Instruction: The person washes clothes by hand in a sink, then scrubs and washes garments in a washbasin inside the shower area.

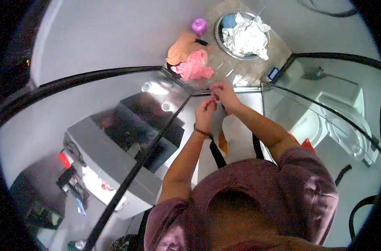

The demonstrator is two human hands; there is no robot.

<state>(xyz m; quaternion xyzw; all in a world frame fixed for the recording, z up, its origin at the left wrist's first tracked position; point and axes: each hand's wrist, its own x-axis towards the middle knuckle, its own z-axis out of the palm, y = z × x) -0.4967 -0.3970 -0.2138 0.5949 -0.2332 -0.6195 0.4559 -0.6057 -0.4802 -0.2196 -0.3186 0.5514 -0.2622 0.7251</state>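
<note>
My left hand (pixel 206 112) and my right hand (pixel 225 97) are close together in front of my body, near the threshold of a glass-walled enclosure. The fingers of both are pinched, and what they hold, if anything, is too small to name. A dark bracelet circles my left wrist. Beyond my hands, a pink cloth (pixel 195 66) and an orange cloth (pixel 184 49) lie on the floor. Farther back, a metal basin (pixel 219 39) holds a white cloth (pixel 247 37) and a blue one (pixel 229 21).
A purple bottle (pixel 199 26) stands by the back wall. At the right of the floor lies a blue and white item (pixel 273 74). Black-edged glass panels flank both sides. A washing machine (pixel 111 163) is at the left, a white basin (pixel 349 121) at the right.
</note>
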